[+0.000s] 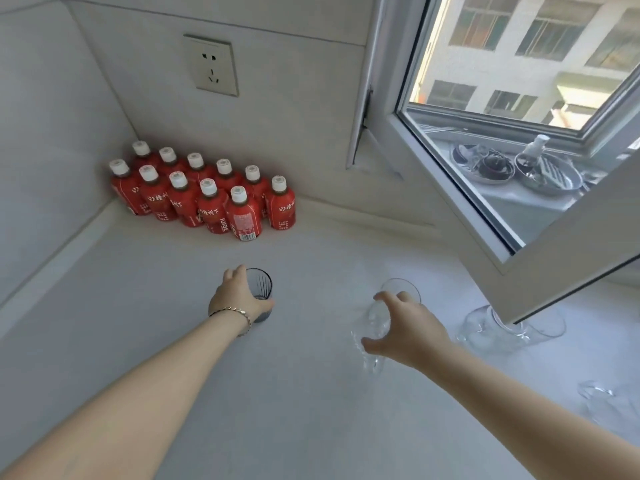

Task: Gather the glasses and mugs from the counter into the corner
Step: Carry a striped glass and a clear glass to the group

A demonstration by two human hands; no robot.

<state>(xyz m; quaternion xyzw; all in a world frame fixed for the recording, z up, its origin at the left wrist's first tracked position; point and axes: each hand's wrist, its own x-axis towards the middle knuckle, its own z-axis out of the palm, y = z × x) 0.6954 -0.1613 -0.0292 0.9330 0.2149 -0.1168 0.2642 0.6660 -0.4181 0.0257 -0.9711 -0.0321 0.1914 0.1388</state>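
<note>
My left hand (239, 296) is wrapped around a dark ribbed glass (261, 287) that stands on the white counter (138, 323). Over to the right, my right hand (405, 327) grips a tall clear glass (377, 317), which looks tilted. Two clear glasses (491, 330) stand further right, partly under the open window sash. Another clear glass (602, 400) sits near the right edge of the view.
Several red juice bottles (204, 195) with white caps fill the far left corner. The open window sash (519, 209) juts over the counter on the right. Metal dishes (533, 168) lie on the sill outside. A wall socket (213, 65) is above the bottles.
</note>
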